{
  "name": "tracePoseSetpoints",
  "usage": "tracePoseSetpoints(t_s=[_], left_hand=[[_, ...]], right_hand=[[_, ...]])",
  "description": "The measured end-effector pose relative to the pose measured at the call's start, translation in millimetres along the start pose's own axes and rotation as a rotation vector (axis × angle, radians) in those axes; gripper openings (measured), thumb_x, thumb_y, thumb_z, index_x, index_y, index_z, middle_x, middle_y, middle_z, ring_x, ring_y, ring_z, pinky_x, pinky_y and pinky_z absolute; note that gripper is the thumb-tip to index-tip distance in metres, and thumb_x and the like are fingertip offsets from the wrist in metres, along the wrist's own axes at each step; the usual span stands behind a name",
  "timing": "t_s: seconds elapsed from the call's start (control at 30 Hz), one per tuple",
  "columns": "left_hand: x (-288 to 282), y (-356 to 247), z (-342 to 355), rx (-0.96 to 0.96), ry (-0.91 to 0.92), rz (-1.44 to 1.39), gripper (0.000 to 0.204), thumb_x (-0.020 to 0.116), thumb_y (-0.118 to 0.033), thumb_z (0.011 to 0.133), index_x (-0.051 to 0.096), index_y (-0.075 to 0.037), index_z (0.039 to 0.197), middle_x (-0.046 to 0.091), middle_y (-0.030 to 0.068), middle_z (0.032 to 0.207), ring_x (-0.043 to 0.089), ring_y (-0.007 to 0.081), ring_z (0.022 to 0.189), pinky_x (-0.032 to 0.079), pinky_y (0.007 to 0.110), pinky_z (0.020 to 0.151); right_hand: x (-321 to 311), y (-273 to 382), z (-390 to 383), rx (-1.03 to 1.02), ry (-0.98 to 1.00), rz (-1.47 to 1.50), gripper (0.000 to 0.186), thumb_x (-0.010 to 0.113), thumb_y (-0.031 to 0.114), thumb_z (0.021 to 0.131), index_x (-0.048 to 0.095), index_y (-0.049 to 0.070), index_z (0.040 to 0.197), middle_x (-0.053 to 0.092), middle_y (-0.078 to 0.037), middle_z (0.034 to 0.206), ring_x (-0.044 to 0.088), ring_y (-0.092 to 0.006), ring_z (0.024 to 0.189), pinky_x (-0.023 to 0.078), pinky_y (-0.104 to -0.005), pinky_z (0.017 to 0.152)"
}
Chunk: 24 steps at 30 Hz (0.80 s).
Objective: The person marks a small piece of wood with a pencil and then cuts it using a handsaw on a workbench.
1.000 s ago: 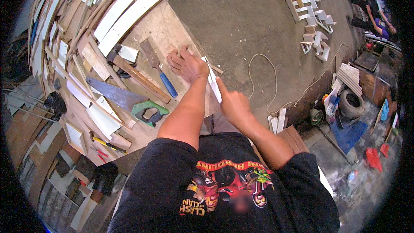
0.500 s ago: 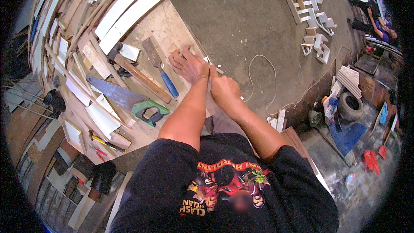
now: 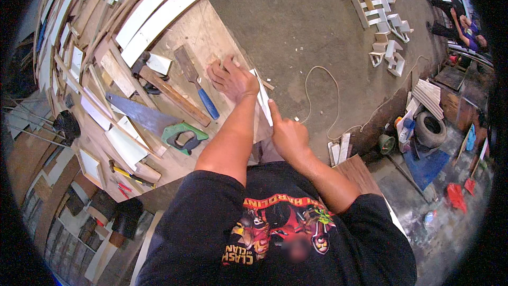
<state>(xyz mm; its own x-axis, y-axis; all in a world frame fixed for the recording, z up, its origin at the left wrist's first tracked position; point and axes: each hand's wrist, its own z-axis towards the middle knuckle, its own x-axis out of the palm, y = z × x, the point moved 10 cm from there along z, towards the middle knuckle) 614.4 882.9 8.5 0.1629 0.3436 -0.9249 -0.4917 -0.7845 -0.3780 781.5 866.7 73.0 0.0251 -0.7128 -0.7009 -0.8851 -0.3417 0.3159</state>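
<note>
Two hands: left hand (image 3: 230,78) palm down on the worktop (image 3: 202,38), fingers spread and slightly bent; right hand (image 3: 290,135) has index stretched out, other fingers curled, can't tell what they grip.
White strip (image 3: 264,104): between the hands at the worktop's right edge, long axis roughly along that edge, near end toward the lower right corner.
Nearer hand: right; its index tip looks to be touching the strip's right side. Left wrist just beside the strip's far half; contact unclear.
Chisel (image 3: 192,76): left of left hand, blue handle toward the worktop's lower edge.
Hammer (image 3: 174,97): next one left, head away from the body.
Handsaw (image 3: 151,120): beyond the hammer, green handle near the lower edge.
Pliers (image 3: 123,186): red handles, lower left corner.
Curved white boards (image 3: 174,18): toward the far edge.
Floor (image 3: 317,26): off the right edge; white frames (image 3: 377,15) and a tyre (image 3: 422,131) sit there.
Second person (image 3: 466,33): far right, well apart.
</note>
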Motion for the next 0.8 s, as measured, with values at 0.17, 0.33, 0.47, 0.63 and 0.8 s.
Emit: tracePoseSetpoints(t_s=[0.17,0.33,0.47,0.63,0.8], left_hand=[[1.3,-5.4,0.3,0.083,-0.088,-0.038,0.041,0.063,-0.012,0.083,0.056,-0.018,0.123,0.038,0.0152,0.138,0.025,0.0389,0.141,0.024,0.054,0.115],[1.3,3.9,-0.7,0.014,-0.005,-0.009,0.037,0.06,-0.015,0.088,0.055,-0.018,0.124,0.037,0.0154,0.139,0.023,0.0387,0.142,0.022,0.054,0.115],[0.3,-9.3,-0.6,0.041,-0.004,-0.047,0.033,0.056,-0.017,0.092,0.055,-0.018,0.125,0.036,0.0153,0.139,0.021,0.0391,0.143,0.019,0.053,0.117],[2.6,1.9,3.5,-0.013,0.01,-0.025,0.033,0.057,-0.017,0.092,0.054,-0.018,0.125,0.036,0.0152,0.139,0.022,0.0395,0.143,0.019,0.053,0.117],[3.2,-6.3,2.6,0.018,0.028,-0.041,0.032,0.056,-0.018,0.093,0.055,-0.019,0.125,0.037,0.0154,0.139,0.023,0.0396,0.142,0.019,0.054,0.116]], right_hand=[[3.0,6.3,34.1,-0.007,-0.09,0.018,0.076,0.055,0.008,0.081,0.032,0.009,0.154,0.07,-0.026,0.076,0.07,-0.0435,0.068,0.055,-0.0555,0.061],[-2.1,-3.6,-16.7,0.019,0.009,0.047,0.074,0.056,0.005,0.081,0.037,0.013,0.152,0.069,-0.026,0.074,0.069,-0.0448,0.068,0.055,-0.057,0.063],[-9.6,-4.0,26.6,-0.007,-0.132,0.082,0.075,0.057,0.006,0.08,0.037,0.016,0.153,0.068,-0.026,0.073,0.069,-0.0446,0.068,0.054,-0.0571,0.062],[-8.3,-4.0,-23.5,-0.007,-0.002,-0.012,0.06,0.052,0.01,0.089,0.043,0.013,0.148,0.069,-0.024,0.072,0.071,-0.0416,0.068,0.056,-0.0545,0.058],[-19.4,4.0,34.1,-0.04,-0.15,0.047,0.064,0.052,0.01,0.089,0.037,0.01,0.152,0.069,-0.024,0.072,0.071,-0.0414,0.066,0.056,-0.0546,0.057]])
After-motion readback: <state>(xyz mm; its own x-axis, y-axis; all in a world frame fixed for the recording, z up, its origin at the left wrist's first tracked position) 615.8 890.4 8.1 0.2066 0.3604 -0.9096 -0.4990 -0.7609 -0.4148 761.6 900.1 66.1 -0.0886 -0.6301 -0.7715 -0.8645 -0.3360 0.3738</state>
